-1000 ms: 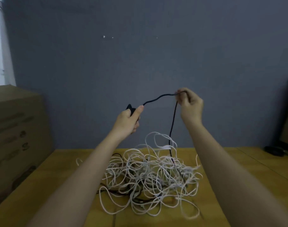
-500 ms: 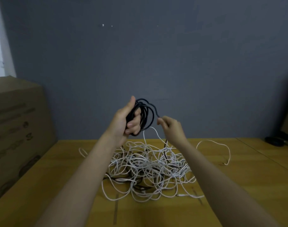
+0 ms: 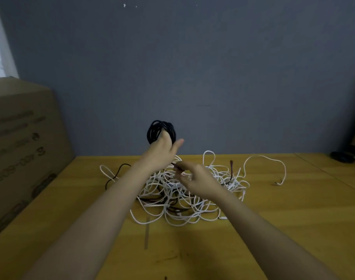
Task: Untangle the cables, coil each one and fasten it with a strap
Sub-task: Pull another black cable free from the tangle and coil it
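Note:
My left hand (image 3: 161,153) holds a coil of black cable (image 3: 160,130) up above the wooden table (image 3: 293,219), thumb stretched out to the right. Just below it, my right hand (image 3: 196,180) pinches the black cable's loose end between its fingertips. Under both hands lies a tangled heap of white cables (image 3: 184,193) with dark cable strands mixed in. One white loop (image 3: 273,164) trails out to the right and ends in a plug on the table.
A large cardboard box (image 3: 25,142) stands on the table at the left. A grey wall rises right behind the table. A dark object with a black base (image 3: 346,156) sits at the far right edge.
A second ago my hands held the black cable stretched apart. Since then the cable has been wound onto the left hand's coil, and my right hand has dropped below it to the cable's end.

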`<action>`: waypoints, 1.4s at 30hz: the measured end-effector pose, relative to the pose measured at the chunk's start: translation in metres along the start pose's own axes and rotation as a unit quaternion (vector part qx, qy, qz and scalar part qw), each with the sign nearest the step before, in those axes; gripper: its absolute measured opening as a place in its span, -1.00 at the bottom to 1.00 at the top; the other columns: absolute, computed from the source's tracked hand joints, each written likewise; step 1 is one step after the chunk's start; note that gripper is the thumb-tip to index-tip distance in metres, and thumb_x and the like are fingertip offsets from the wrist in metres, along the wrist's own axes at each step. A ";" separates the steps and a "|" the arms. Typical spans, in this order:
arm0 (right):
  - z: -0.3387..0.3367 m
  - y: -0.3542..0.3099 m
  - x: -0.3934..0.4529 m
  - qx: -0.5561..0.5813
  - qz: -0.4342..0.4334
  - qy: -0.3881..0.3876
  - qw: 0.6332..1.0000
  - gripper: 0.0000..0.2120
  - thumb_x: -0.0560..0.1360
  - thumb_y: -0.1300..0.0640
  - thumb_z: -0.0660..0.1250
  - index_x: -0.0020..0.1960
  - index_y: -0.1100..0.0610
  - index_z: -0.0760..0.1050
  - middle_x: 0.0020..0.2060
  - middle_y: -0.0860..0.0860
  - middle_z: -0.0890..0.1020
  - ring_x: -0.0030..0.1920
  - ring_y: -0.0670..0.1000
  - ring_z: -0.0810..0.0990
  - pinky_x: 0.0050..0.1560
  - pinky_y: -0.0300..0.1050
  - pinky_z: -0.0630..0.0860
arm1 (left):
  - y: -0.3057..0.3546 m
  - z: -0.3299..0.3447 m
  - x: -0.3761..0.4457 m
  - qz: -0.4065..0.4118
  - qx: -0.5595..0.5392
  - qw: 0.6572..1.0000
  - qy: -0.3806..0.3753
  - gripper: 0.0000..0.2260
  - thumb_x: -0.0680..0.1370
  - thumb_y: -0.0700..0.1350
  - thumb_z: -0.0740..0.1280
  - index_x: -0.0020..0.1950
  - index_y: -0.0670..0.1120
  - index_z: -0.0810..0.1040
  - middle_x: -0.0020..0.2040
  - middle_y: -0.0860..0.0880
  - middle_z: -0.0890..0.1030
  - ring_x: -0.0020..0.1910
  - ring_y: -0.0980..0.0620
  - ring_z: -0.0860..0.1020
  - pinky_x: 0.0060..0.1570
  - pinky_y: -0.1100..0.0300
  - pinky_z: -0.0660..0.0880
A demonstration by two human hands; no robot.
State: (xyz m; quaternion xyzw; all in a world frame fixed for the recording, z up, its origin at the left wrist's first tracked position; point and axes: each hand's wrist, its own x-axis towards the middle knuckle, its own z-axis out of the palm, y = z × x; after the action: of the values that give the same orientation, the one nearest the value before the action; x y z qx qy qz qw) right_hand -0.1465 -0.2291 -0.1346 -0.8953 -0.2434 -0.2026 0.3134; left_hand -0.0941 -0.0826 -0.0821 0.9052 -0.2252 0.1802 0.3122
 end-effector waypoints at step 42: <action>-0.097 0.156 0.107 0.360 0.164 0.555 0.732 -0.82 0.56 0.19 0.31 -0.20 0.16 0.58 -0.36 0.00 0.63 -0.34 -0.11 0.58 -0.21 -0.23 0.59 | 0.042 0.129 0.170 -0.035 -0.422 0.903 -0.072 -0.63 0.65 0.06 0.13 -0.29 -0.11 0.33 -0.61 0.10 0.29 -0.65 0.11 0.24 -0.55 0.35 0.19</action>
State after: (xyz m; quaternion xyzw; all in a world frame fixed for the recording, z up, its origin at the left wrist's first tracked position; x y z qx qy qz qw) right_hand 0.0064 -0.3668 -0.0814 -0.4702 0.0696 -0.5061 0.7197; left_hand 0.0495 -0.2461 -0.0777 0.7066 -0.2705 -0.0081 0.6538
